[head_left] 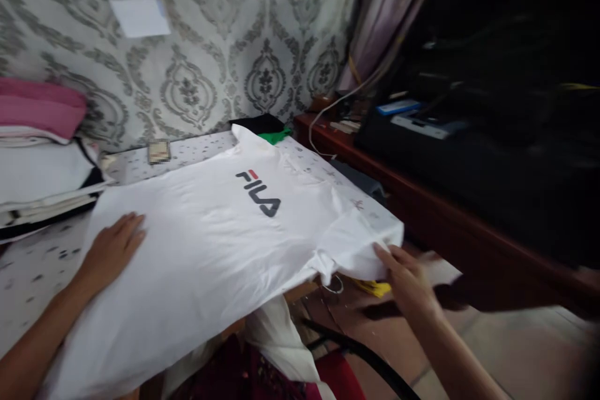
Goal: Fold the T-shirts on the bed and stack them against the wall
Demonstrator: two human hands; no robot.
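Observation:
A white T-shirt (pixel 197 244) with a FILA print lies spread over the patterned table, its near edge hanging past the front. My left hand (pixel 115 247) rests flat on the lower part of the shirt, fingers stretched out. At the right, my right hand (pixel 405 272) pinches the end of a sleeve, pulled out beyond the table corner. Some creases run across the shirt near that sleeve. The fingertips under the sleeve are partly hidden.
A stack of folded clothes (pixel 42 162) stands at the left. A small framed item (pixel 159 151) and black and green cloths (pixel 262 125) lie along the wall. A dark red cabinet (pixel 422 212) borders the right side. A chair's black armrest (pixel 365 353) shows below.

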